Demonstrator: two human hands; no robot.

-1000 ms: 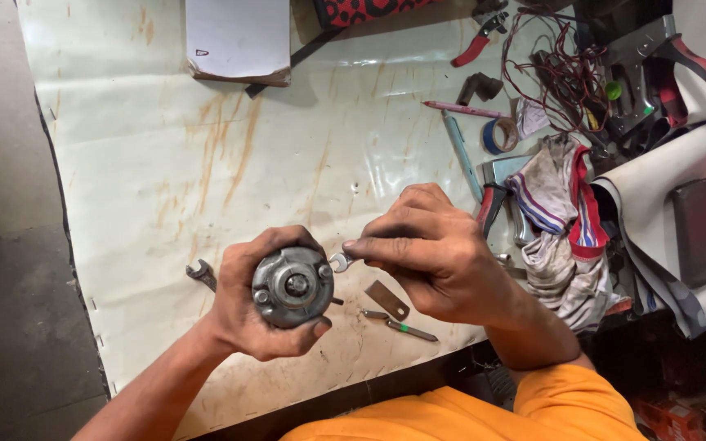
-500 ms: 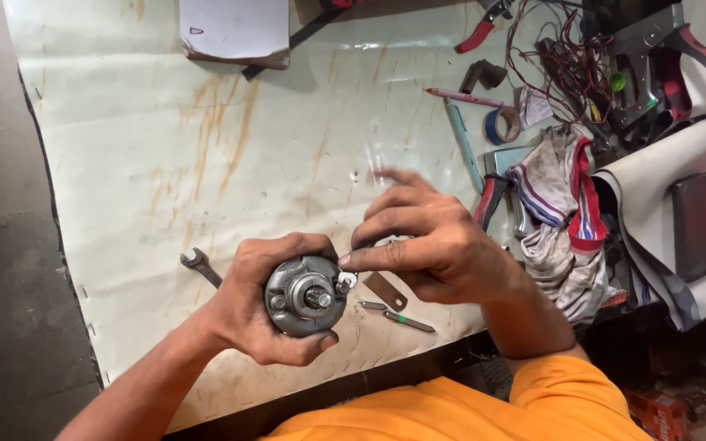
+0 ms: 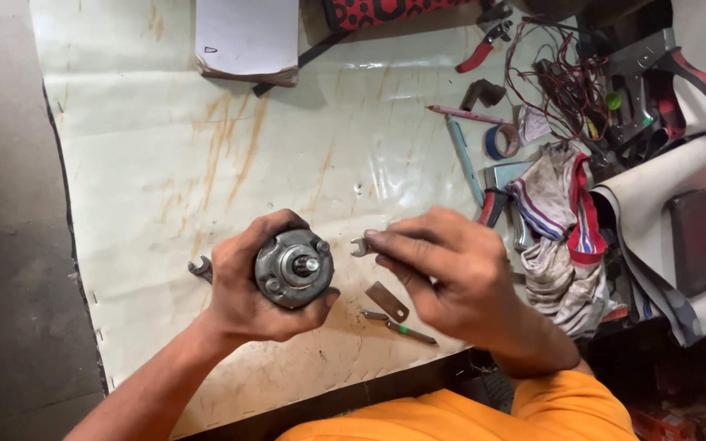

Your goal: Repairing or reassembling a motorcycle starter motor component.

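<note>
Motor housing and spanner, held over the counter (image 3: 165, 163)

Left hand (image 3: 243, 298) grips round grey motor housing (image 3: 293, 267); right hand (image 3: 451, 269) pinches small spanner (image 3: 361, 246) just beside it; jaw may slip off a bolt head if seated askew.

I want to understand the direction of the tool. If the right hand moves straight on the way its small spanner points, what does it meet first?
The right hand points its spanner leftward. It would probably first meet the round grey motor part gripped in the left hand, likely a bolt on its rim. Depth is unclear.
</note>
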